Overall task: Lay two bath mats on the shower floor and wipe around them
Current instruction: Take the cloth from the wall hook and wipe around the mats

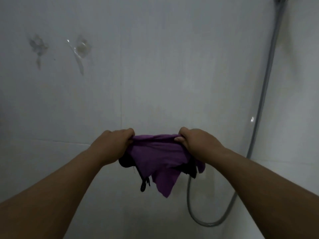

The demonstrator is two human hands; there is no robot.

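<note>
Hands: your left hand [114, 143] and right hand [198, 142] are both raised in front of you, each curled closed around a top corner of the purple cloth [158, 157].
Grip: the left fingers fold over the cloth's upper left edge, so you see only the knuckles and the back of the hand; on the right, the thumb presses the fabric against the curled fingers.
Cloth: it is stretched between your two fists and hangs bunched below them, with one purple point dangling lowest.
Dark trim: something black [144, 182] shows along the cloth's lower folds, with a small loop hanging down; whether it is a hem, a strap or a second piece is hard to make out.
Forearms: both are bare and run out of the frame at the bottom corners.
Wall: pale tiles [155, 66] fill the view behind the cloth, with two smeared marks [38, 47] at upper left, blurred and dim.
Hose: a grey shower hose [265, 80] drops along the right side, loops low, and passes behind the cloth's right edge; its top is cut off.
Mats: no bath mat or floor is in view.
</note>
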